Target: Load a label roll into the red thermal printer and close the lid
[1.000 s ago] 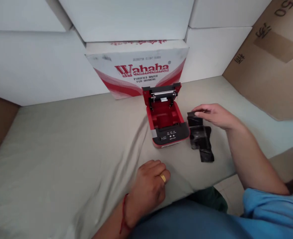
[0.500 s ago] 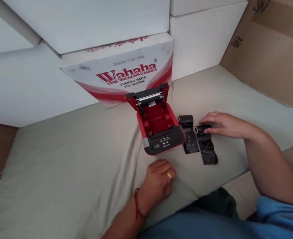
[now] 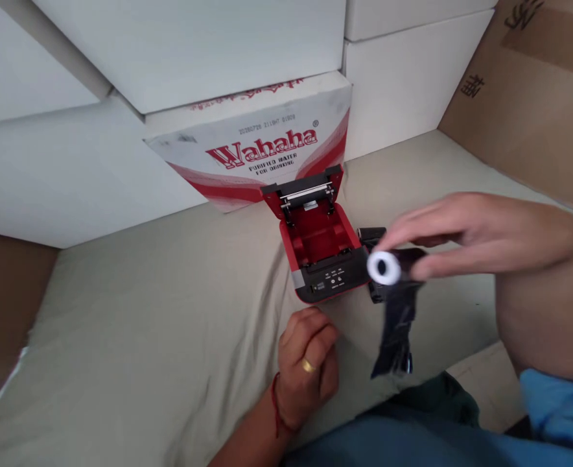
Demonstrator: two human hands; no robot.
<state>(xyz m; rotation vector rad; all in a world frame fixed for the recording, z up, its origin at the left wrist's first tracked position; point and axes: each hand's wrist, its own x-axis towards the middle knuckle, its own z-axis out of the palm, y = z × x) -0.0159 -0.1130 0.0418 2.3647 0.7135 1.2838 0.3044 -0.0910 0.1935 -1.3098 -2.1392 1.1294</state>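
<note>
My right hand (image 3: 466, 240) grips a small roll of black film (image 3: 406, 263) between thumb and fingers, raised above the cloth. Its white core end faces left, and a loose shiny strip hangs down from it. A red and black label printer (image 3: 332, 275) stands open on the cloth, its lid tilted back and its red bay bare inside. Just right of the printer lies a second black roll (image 3: 371, 234), partly hidden behind the held one. In front of the printer my left hand (image 3: 308, 363) rests curled in a loose fist, with nothing visible in it.
Behind the printer stands a Wahaha water carton (image 3: 262, 146), with white boxes (image 3: 247, 45) stacked on and around it. A brown cardboard box (image 3: 534, 104) is at the back right. Pale cloth (image 3: 170, 324) covers the surface.
My right hand has lifted the nearer roll off the cloth, bringing it up and toward me with its strip dangling. The left hand stays in front of the printer, its fist turned slightly.
</note>
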